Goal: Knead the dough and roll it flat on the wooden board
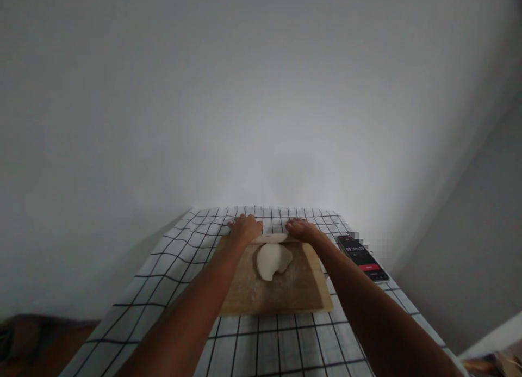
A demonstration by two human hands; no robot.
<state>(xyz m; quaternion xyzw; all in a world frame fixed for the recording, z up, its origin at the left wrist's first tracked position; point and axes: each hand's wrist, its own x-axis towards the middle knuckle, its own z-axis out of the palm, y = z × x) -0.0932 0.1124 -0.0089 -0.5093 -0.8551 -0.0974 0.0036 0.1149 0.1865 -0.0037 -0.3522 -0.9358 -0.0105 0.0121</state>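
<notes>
My left hand [246, 228] and my right hand [300, 229] rest on a pale rolling pin [271, 239], one toward each end. The fingers of both hands curl over it, and the pin's ends are hidden under them. It lies crosswise along the far edge of a wooden board [281, 301]. On the board, just nearer than the pin, is a flattened piece of white dough [269, 260]. The dough is uneven in outline, with a notch at its near right side. Its far edge lies close to the pin.
A white tablecloth [244, 344] with a black grid covers the table. To the right of the board, a phone [362, 259] showing a running timer lies near the table's right edge. A plain pale wall [261, 121] rises behind the table.
</notes>
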